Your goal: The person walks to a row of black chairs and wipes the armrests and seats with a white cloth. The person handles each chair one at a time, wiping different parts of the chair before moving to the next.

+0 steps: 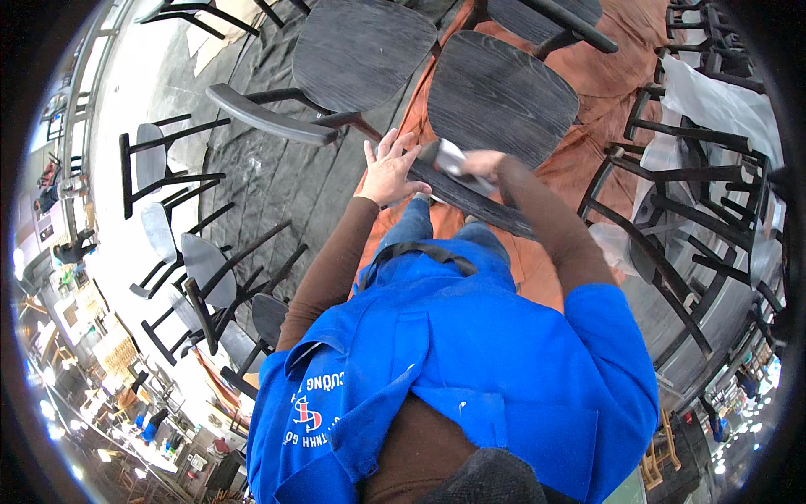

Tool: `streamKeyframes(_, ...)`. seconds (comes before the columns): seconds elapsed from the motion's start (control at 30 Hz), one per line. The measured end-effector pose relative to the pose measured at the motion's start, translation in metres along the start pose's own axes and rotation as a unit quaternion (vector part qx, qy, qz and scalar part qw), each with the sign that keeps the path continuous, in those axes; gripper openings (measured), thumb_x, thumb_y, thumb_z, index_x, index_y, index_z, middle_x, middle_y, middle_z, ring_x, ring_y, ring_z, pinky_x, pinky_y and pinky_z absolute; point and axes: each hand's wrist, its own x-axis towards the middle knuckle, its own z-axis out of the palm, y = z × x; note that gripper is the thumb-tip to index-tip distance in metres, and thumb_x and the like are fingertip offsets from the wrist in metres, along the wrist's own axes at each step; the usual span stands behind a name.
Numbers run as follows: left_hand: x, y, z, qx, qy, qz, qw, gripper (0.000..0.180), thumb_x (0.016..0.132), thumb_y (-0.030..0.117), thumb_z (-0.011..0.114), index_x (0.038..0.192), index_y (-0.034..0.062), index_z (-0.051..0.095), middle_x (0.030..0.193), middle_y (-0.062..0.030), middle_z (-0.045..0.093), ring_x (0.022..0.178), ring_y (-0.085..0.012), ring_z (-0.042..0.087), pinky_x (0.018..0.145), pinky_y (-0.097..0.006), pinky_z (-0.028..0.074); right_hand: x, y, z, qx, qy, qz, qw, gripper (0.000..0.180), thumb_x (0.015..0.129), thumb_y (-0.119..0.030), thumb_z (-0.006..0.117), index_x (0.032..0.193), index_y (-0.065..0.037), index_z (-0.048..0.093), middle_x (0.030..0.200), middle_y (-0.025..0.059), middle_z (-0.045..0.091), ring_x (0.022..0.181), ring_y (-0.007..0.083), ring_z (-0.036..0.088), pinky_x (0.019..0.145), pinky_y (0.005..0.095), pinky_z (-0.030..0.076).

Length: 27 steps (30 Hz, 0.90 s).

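One black wooden chair (502,99), its backrest (477,202) nearest the camera. Left grip (390,168): fingers spread, apparently empty, at the backrest's left end, contact unclear. Right grip (482,165): motion-blurred, curled around a pale pad (451,157). A second chair (365,55) crowds the first's left; orange sheeting (617,92) gives room rightward.

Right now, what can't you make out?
All in the head view:
Right grip: finger placement, blurred by motion.
Pale object there: exact kind, blurred by motion.
Wood-grained chair seat: underside, hidden by its top.
Top-left black chair: upper part, cut by top edge.
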Motion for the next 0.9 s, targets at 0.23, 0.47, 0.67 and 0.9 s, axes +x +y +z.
streamKeyframes(0.23, 0.003, 0.000, 0.004, -0.015, 0.031, 0.018, 0.999, 0.081, 0.056, 0.053, 0.076, 0.125, 0.0185, 0.052, 0.140, -0.0053, 0.033, 0.136, -0.0330, 0.015, 0.102, -0.068, 0.010, -0.054, -0.006, -0.005, 0.059, -0.047, -0.010, 0.997, 0.038, 0.080, -0.016, 0.054, 0.116, -0.002, 0.054, 0.103, 0.0087, 0.060, 0.096, 0.0184, 0.055, 0.082, 0.0371, 0.045)
streamKeyframes(0.47, 0.002, -0.001, 0.003, -0.010, 0.028, 0.006, 1.000, 0.076, 0.055, 0.053, 0.076, 0.120, 0.0172, 0.057, 0.140, -0.0045, 0.034, 0.136, -0.0337, 0.016, 0.102, -0.068, 0.011, -0.022, 0.001, 0.004, 0.080, -0.048, -0.086, 0.992, 0.052, 0.087, -0.029, 0.057, 0.129, -0.002, 0.042, 0.118, 0.0105, 0.054, 0.106, 0.0207, 0.052, 0.090, 0.0389, 0.041)
streamKeyframes(0.67, 0.003, 0.000, 0.002, -0.007, 0.033, 0.021, 0.999, 0.075, 0.056, 0.051, 0.077, 0.120, 0.0184, 0.057, 0.140, -0.0034, 0.035, 0.135, -0.0340, 0.017, 0.101, -0.066, 0.014, -0.072, 0.023, 0.000, 0.225, -0.009, -0.064, 0.972, 0.047, 0.088, -0.030, 0.057, 0.123, 0.000, 0.047, 0.114, 0.0101, 0.056, 0.095, 0.0203, 0.056, 0.085, 0.0378, 0.045)
streamKeyframes(0.9, 0.004, -0.002, 0.004, 0.013, 0.016, 0.010, 1.000, 0.075, 0.056, 0.047, 0.079, 0.122, 0.0206, 0.056, 0.140, -0.0023, 0.035, 0.135, -0.0328, 0.017, 0.100, -0.068, 0.016, -0.015, 0.055, -0.001, 0.051, 0.048, -0.225, 0.972, 0.039, 0.086, -0.025, 0.056, 0.115, 0.002, 0.054, 0.094, 0.0064, 0.062, 0.078, 0.0190, 0.057, 0.072, 0.0348, 0.046)
